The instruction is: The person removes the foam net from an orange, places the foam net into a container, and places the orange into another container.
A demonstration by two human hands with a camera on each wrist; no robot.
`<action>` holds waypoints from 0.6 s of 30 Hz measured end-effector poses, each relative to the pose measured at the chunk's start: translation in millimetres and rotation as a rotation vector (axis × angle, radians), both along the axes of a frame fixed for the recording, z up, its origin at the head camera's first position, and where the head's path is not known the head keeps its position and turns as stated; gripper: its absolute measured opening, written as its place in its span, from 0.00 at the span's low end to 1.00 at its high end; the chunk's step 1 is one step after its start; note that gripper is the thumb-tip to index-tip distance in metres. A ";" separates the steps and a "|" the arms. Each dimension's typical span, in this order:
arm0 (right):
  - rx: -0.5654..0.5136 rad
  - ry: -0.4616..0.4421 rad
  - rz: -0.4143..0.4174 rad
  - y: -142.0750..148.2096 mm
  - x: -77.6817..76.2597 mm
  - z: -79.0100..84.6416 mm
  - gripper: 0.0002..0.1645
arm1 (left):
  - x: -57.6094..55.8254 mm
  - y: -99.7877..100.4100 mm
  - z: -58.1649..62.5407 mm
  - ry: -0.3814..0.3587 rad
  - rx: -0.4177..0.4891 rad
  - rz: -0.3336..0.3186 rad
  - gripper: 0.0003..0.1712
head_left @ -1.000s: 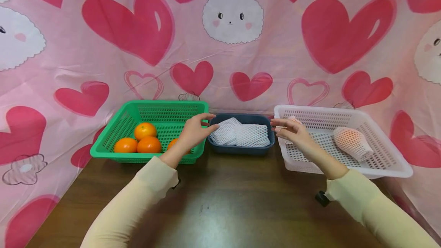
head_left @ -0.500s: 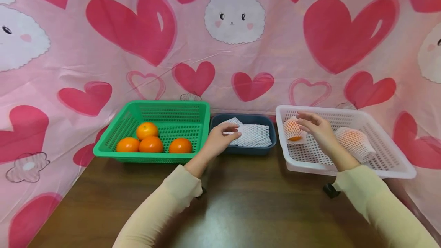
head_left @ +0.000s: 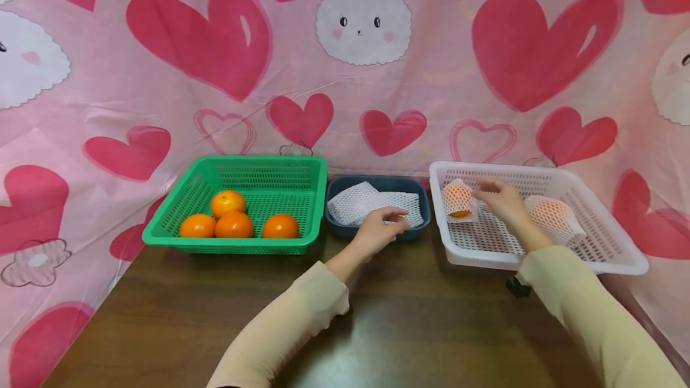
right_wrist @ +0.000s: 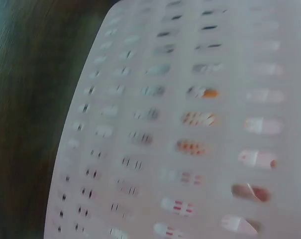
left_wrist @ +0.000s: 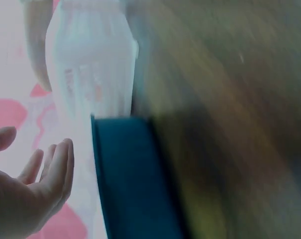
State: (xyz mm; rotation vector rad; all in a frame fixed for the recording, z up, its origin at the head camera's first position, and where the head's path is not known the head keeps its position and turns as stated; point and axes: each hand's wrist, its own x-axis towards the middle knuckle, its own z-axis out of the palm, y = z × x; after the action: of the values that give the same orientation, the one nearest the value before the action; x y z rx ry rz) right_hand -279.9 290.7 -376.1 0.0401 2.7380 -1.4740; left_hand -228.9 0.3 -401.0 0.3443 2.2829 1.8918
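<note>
My left hand [head_left: 380, 232] hovers over the front rim of the dark blue tray [head_left: 345, 231], holding nothing. Two white foam net sleeves [head_left: 354, 202] lie in that tray, partly covered by the hand in the head view. In the left wrist view its fingers [left_wrist: 55, 172] are loosely extended beside the tray. My right hand [head_left: 504, 202] is inside the white basket [head_left: 474, 257], fingertips close beside a net-wrapped orange [head_left: 458, 197]. Another wrapped orange [head_left: 552, 217] lies to its right, partly behind the wrist. The right wrist view shows mostly the basket's slotted wall [right_wrist: 135, 134].
At the left stands a green basket [head_left: 226, 242] with several bare oranges [head_left: 234, 224]. All three containers stand in a row at the back of the brown wooden table [head_left: 409, 304]. A pink heart-patterned cloth [head_left: 377, 94] hangs right behind them.
My left hand has moved right, from the green basket's edge to the front of the blue tray. My right hand has moved right, farther into the white basket, uncovering the left wrapped orange.
</note>
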 end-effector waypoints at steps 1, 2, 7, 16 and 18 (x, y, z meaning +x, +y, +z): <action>0.028 -0.020 0.009 0.9 -1.8 -1.1 0.39 | 0.2 4.5 -1.5 -0.032 0.028 -0.008 0.20; 0.055 -0.041 0.018 1.6 -3.4 -2.0 0.40 | 0.7 9.2 -2.5 -0.061 0.054 -0.013 0.21; 0.088 -0.139 0.061 1.7 -8.5 -5.6 0.47 | 2.7 32.1 -6.6 -0.171 0.166 -0.027 0.27; -0.019 -0.233 0.049 -15.5 -10.9 -12.4 0.54 | 6.7 62.5 -6.5 -0.290 0.279 -0.002 0.29; -0.051 -0.221 0.057 -19.6 -12.3 -12.6 0.53 | 6.6 68.3 -6.2 -0.308 0.305 0.018 0.29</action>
State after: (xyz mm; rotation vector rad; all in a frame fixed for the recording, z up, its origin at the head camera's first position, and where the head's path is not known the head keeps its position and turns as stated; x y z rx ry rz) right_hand -292.2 271.1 -388.7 0.1160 2.5061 -1.4297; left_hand -222.3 68.6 -407.2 0.0596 1.8129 2.1330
